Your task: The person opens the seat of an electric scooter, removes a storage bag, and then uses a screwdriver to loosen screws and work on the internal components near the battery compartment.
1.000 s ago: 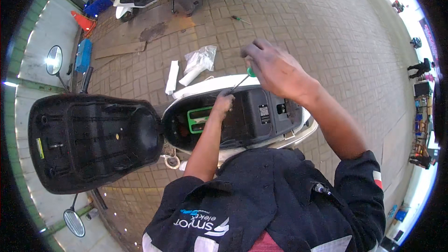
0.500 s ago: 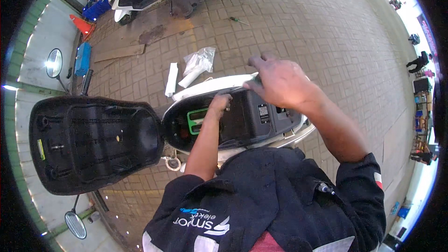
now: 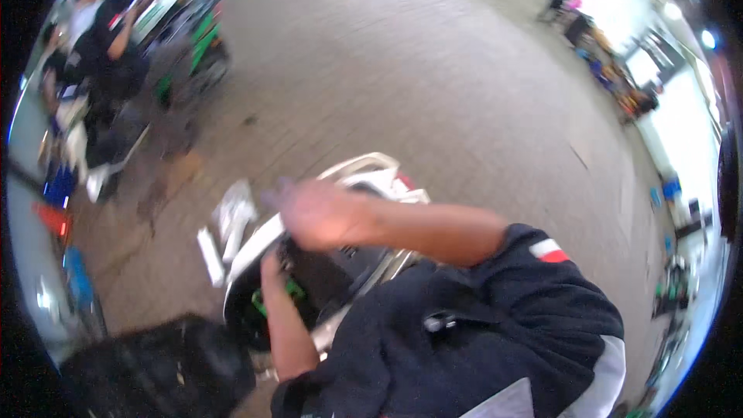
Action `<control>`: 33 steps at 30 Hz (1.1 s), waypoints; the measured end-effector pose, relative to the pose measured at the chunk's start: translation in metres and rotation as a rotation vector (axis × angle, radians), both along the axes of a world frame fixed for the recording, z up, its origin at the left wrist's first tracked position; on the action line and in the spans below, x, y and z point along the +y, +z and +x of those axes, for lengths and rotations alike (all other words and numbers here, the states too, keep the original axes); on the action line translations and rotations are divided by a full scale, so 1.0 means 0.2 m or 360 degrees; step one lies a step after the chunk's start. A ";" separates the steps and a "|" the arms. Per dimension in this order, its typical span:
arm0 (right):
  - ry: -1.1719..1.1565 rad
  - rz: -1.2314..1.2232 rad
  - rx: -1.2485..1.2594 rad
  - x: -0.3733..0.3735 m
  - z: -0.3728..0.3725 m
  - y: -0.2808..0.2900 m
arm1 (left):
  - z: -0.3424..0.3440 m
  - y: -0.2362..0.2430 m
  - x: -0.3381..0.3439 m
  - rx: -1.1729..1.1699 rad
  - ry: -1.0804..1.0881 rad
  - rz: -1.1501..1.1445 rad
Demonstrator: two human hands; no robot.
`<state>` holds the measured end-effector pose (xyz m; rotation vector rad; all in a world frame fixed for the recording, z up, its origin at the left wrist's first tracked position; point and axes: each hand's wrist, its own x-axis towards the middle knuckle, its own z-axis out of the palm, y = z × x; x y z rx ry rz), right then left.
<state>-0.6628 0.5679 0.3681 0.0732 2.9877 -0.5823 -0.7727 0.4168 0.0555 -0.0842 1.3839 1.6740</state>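
My right hand (image 3: 313, 213) is smeared by motion over the near scooter's open black under-seat compartment (image 3: 325, 279); I cannot tell what its fingers hold. Just below it, my left hand (image 3: 275, 263) reaches down into the compartment, its fingers blurred and partly hidden. A green item (image 3: 275, 294) lies in the compartment beside my left forearm. The white body panel (image 3: 251, 244) rims the compartment, and the raised black seat (image 3: 155, 356) fills the lower left.
White packages (image 3: 210, 255) and a clear plastic bag (image 3: 236, 205) lie beside the scooter. An orange cone (image 3: 50, 217) and blue box (image 3: 77, 275) are at left. Co-workers (image 3: 116, 46) are by another scooter (image 3: 197, 46) at upper left; more people (image 3: 561, 0) are far right.
The view has swung up and blurred, bringing co-workers into sight. My right hand has shifted over my left; the green screwdriver handle it held earlier is no longer discernible.
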 end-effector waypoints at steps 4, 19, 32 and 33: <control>-0.0270 -0.0295 0.0188 -0.10 -0.04 -0.07 | -0.08 -0.18 -0.09 -0.0244 0.0124 -0.0200; -0.0065 -0.0004 0.0357 0.04 0.12 -0.05 | -0.08 -0.13 0.05 -0.0208 0.0046 -0.0252; 0.0076 -0.0214 0.0771 0.04 0.14 -0.16 | -0.05 -0.23 0.12 0.0167 0.0234 -0.0015; 0.0088 -0.0230 0.0823 0.04 0.14 -0.16 | -0.08 -0.28 0.10 0.0424 0.0115 -0.0249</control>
